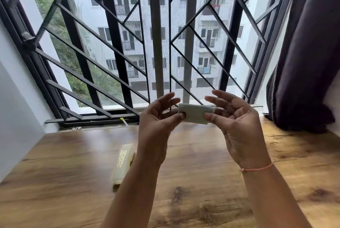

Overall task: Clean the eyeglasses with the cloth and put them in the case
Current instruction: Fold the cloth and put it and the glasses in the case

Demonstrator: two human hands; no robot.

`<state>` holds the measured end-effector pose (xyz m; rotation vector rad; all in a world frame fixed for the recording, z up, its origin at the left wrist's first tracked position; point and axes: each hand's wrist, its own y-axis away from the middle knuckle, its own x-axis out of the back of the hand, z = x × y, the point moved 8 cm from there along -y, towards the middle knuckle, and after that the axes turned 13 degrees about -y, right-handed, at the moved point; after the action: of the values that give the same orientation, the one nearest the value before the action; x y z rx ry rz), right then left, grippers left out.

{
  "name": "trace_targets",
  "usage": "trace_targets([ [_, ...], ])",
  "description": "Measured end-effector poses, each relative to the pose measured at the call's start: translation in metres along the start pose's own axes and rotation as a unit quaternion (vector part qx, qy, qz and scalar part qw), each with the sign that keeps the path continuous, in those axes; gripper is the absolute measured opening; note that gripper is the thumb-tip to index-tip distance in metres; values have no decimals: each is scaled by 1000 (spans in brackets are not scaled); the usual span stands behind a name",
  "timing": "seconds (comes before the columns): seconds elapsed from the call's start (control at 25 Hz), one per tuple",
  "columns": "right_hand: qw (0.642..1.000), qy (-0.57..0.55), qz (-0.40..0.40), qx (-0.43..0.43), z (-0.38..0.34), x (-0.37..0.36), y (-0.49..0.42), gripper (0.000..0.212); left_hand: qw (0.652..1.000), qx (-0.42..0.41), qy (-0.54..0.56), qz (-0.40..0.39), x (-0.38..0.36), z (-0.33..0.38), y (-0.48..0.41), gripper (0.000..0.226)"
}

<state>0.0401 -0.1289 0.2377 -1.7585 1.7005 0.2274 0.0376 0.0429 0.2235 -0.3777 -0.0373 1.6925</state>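
Cloth (195, 116) edges (pinched), left hand (156, 122), right hand (237, 128)

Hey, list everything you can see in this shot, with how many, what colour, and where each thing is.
cloth: one, pale grey-green, folded, held up between both hands in front of the window
case: one, cream with dark print, lying on the table left of the left forearm
table: one, brown wood grain, below the hands
window grille: one, black bars, behind the table
curtain: one, dark purple, far right
small item: one, yellow, on the sill, too small to identify
bracelet: one, orange thread, on the right wrist
left hand: pinches the cloth's left end
right hand: pinches the cloth's right end
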Motion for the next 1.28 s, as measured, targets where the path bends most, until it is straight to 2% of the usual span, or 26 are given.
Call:
trace_targets([
  [0.32,998,-7,31,-51,29,3,9,23,999,39,2,8,16,-23,5,24],
  [0.56,994,-22,42,-103,51,4,19,14,997,72,8,-4,25,-34,9,16],
  [0.84,987,-25,68,-143,62,16,4,11,996,87,10,28,19,-44,-3,17],
  [0.92,987,-22,60,-146,60,20,-4,10,996,86,13,33,14,-45,-8,15],
  [1.08,984,44,2,-174,66,22,-9,25,996,87,-14,24,9,-53,-14,16],
  [1.28,967,114,-39,-225,82,31,-8,18,987,134,-82,-43,-6,-76,-13,18],
])
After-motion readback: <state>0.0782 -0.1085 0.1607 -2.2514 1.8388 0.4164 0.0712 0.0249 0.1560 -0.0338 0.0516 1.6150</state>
